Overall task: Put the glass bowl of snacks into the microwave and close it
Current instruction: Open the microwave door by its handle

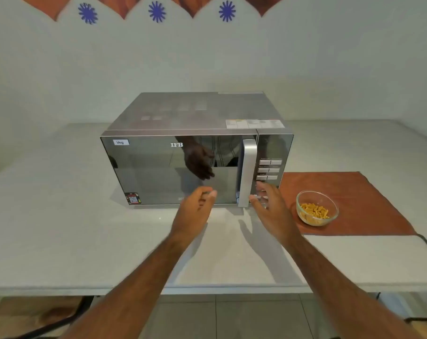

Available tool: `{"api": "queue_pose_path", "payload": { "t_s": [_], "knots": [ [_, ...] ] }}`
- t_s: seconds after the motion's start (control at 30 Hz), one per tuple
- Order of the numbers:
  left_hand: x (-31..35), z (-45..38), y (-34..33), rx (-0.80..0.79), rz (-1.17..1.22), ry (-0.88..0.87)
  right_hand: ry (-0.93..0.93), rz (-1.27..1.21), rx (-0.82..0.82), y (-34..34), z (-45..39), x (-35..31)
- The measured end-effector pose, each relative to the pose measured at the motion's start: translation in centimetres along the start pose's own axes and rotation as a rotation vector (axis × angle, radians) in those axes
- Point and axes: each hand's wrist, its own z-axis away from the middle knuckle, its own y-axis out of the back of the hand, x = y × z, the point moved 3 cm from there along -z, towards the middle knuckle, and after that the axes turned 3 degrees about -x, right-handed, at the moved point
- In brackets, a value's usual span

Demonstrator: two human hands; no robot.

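Observation:
A silver microwave (158,165) with a dark mirrored door stands shut on the white counter. Its vertical silver handle (247,172) is at the door's right side. A clear glass bowl (317,208) of yellow snack pieces sits to the right of the microwave on an orange cloth. My right hand (272,209) hovers open just right of the handle's lower end, in front of the button panel. In front of the door's lower middle is my left hand (195,211), fingers loosely curled and holding nothing.
The orange cloth (359,196) lies flat on the white counter (60,216), with a dark loop at its near right corner. The counter's front edge runs below my forearms. A wall stands close behind the microwave.

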Motion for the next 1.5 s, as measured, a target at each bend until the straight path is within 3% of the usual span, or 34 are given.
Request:
{"api": "queue_pose_path", "payload": {
  "t_s": [0.2,0.57,1.5],
  "knots": [
    [4.5,-4.2,-1.8,-0.03,0.256,-0.039,-0.038,-0.025,-0.083,-0.1,-1.8,-1.9],
    [7.4,-6.3,-5.2,-0.102,0.221,-0.1,0.011,-0.048,-0.092,-0.2,-2.0,-2.1],
    [6.4,-2.0,-4.1,-0.098,0.192,-0.096,-0.005,-0.074,-0.021,-0.4,3.0,1.0]
  ]
}}
